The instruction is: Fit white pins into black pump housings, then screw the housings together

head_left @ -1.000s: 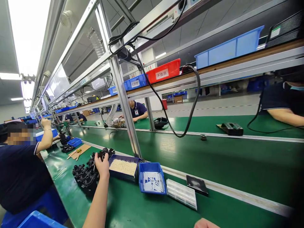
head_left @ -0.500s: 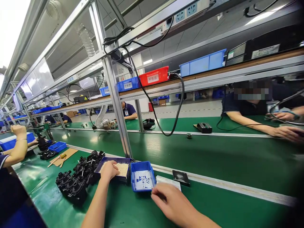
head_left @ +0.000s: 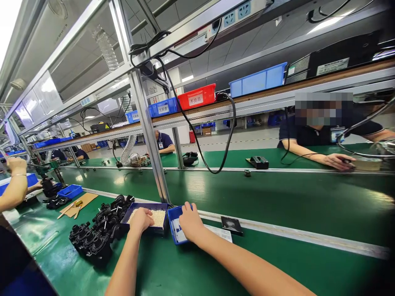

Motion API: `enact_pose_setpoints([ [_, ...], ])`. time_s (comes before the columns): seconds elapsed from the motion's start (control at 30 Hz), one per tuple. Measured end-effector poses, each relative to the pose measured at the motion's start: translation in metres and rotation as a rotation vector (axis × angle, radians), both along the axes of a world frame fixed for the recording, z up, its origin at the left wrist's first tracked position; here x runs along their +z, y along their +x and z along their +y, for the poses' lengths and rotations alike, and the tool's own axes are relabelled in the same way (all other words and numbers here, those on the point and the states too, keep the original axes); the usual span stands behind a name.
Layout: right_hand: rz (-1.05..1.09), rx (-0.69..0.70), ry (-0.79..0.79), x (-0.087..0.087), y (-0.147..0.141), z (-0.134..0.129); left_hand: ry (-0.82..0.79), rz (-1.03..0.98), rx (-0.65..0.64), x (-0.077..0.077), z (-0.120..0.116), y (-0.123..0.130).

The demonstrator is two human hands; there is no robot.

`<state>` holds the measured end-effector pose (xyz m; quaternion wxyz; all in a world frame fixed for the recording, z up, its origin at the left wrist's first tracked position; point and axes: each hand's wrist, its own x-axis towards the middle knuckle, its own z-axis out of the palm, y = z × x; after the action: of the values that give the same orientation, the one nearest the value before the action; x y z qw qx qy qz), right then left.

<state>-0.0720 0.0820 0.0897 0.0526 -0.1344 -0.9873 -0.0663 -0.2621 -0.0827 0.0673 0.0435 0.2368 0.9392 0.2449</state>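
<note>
My left hand [head_left: 141, 220] is in a dark blue bin [head_left: 163, 235] of small cream-coloured pieces [head_left: 158, 218]. Its fingers are bent together, pressed down among the pieces, and whatever sits between the fingertips is hidden. Over the brighter blue bin [head_left: 170, 218] beside it, my right hand [head_left: 191, 224] reaches in with bent fingers, the tips out of sight. White rod-like parts [head_left: 179, 235] lie in this bin, partly covered by my hand. Black moulded assemblies [head_left: 95, 240] are crowded together left of the bins, a few with white rods sticking out.
A white sheet [head_left: 220, 233] and a flat black square piece [head_left: 231, 225] lie right of the bins. A metal post [head_left: 151, 144] rises behind them, with a black cable loop [head_left: 226, 160] hanging nearby. Co-workers sit at the left and across the green bench [head_left: 265, 197].
My right hand has moved left and forward, from beside the bin of white rods to inside it. The left hand stays in the bin of cream pieces. The view has shifted slightly.
</note>
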Motion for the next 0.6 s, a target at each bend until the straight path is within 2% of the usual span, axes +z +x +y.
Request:
enact_pose_setpoints([
  [0.2,0.136,0.065,-0.107,0.008,0.014,0.007,0.195,0.014,0.006,0.005,-0.005,0.007],
  [0.33,0.341,0.123,-0.255,0.011,0.058,0.004,0.491,0.093,-0.054,0.015,-0.005,0.03],
  [0.4,0.419,0.123,-0.343,0.002,0.093,0.001,0.638,0.078,-0.131,0.019,0.002,0.056],
  [0.47,0.489,0.13,-0.485,-0.013,0.13,0.002,0.743,0.004,-0.252,0.019,0.011,0.093],
  [0.53,0.626,0.15,-0.828,-0.032,0.163,0.006,0.787,-0.116,-0.388,0.014,0.021,0.138],
  [0.6,0.715,0.089,-1.093,-0.048,0.188,0.011,0.785,-0.273,-0.506,0.005,0.029,0.18],
])
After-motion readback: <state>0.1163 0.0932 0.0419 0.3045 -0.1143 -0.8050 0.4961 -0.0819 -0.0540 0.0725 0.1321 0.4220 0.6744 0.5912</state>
